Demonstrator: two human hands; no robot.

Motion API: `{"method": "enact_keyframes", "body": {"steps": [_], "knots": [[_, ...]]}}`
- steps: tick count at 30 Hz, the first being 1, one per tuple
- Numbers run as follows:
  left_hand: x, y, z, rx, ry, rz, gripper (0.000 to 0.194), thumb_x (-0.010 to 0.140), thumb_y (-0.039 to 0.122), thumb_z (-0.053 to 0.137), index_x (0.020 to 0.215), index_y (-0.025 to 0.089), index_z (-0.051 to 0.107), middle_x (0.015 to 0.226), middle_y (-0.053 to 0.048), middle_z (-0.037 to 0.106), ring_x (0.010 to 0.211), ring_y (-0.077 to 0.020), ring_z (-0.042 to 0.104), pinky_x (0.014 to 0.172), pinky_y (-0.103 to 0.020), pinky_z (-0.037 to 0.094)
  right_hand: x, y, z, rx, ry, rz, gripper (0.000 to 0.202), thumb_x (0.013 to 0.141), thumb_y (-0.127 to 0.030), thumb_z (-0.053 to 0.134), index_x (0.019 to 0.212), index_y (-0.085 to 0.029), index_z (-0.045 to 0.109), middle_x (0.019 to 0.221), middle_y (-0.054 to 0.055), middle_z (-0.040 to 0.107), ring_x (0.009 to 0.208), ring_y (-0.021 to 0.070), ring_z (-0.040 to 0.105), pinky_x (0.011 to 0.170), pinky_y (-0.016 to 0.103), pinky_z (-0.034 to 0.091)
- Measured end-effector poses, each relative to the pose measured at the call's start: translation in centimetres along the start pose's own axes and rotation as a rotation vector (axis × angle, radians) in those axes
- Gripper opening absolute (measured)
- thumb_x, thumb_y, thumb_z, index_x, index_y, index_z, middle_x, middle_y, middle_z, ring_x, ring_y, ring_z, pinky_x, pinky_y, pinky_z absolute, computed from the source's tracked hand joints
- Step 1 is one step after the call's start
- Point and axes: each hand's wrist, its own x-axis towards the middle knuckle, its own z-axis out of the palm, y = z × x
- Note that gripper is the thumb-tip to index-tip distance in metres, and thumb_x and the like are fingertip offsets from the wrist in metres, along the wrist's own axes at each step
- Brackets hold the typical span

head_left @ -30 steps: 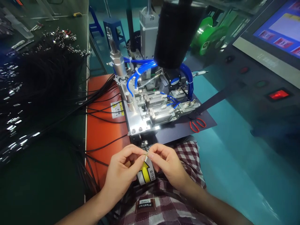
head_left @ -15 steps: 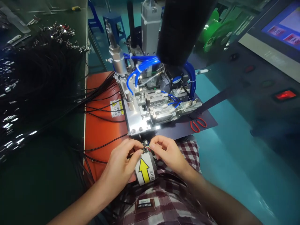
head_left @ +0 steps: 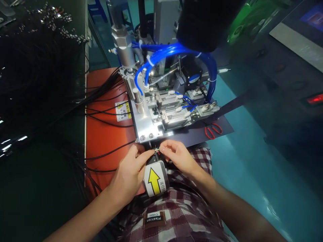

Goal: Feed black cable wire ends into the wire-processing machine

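Thin coloured wires (head_left: 156, 150) lie between my two hands, just in front of the metal machine plate (head_left: 147, 129). My left hand (head_left: 133, 168) pinches the wires' left side between thumb and forefinger. On the other side my right hand (head_left: 176, 156) pinches the wire ends, its fingertips close to the left thumb. Below them is a rounded cover (head_left: 155, 178) with a yellow arrow. The exact wire ends are small and partly hidden by my fingertips.
Black cables (head_left: 106, 90) cross the orange board (head_left: 101, 137) from a dark heap at left. Blue air tubes (head_left: 171, 50) arch over the machine. Red-handled scissors (head_left: 213, 131) lie at right on the dark plate. A control panel (head_left: 300, 47) stands at upper right.
The view has shifted, with the machine's upper parts looking larger. Both hands sit slightly higher, above the arrow cover, and the wires are now stretched more level between the fingertips.
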Motion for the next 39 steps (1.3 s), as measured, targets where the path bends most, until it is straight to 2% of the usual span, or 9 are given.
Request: {"method": "enact_keyframes", "body": {"steps": [5, 12, 20, 39], "knots": [[-0.06, -0.24, 0.28, 0.066, 0.011, 0.027, 0.029, 0.090, 0.014, 0.041, 0.109, 0.013, 0.062, 0.089, -0.007, 0.049, 0.079, -0.0151, 0.056, 0.065, -0.023, 0.050, 0.02, 0.12, -0.16, -0.033, -0.009, 0.002, 0.023, 0.078, -0.038, 0.058, 0.072, -0.016, 0.055, 0.054, -0.005, 0.045, 0.048, 0.0094, 0.040, 0.046, 0.023, 0.030], [-0.24, -0.36, 0.29, 0.110, -0.006, 0.048, 0.030, 0.089, 0.014, 0.040, 0.112, 0.015, 0.060, 0.090, -0.007, 0.048, 0.076, -0.0142, 0.056, 0.065, -0.024, 0.051, 0.12, 0.28, -0.26, -0.030, -0.038, 0.015, 0.024, 0.078, -0.039, 0.058, 0.071, -0.016, 0.054, 0.054, -0.005, 0.045, 0.048, 0.0096, 0.040, 0.046, 0.023, 0.030], [-0.32, -0.47, 0.26, 0.155, -0.038, 0.071, 0.032, 0.089, 0.011, 0.039, 0.112, 0.010, 0.061, 0.092, -0.009, 0.049, 0.075, -0.0155, 0.054, 0.066, -0.026, 0.049, 0.26, 0.16, -0.43, -0.024, -0.094, 0.030, 0.026, 0.079, -0.040, 0.057, 0.070, -0.016, 0.053, 0.054, -0.005, 0.044, 0.047, 0.0086, 0.037, 0.047, 0.023, 0.028], [-0.45, -0.70, 0.31, 0.188, -0.051, 0.081, 0.034, 0.088, 0.010, 0.039, 0.115, 0.011, 0.060, 0.087, -0.008, 0.049, 0.073, -0.0169, 0.053, 0.063, -0.028, 0.049, 0.28, -0.13, -0.68, -0.114, -0.082, -0.006, 0.021, 0.080, -0.036, 0.054, 0.071, -0.017, 0.053, 0.059, -0.004, 0.045, 0.049, 0.0093, 0.038, 0.047, 0.023, 0.030]]}}
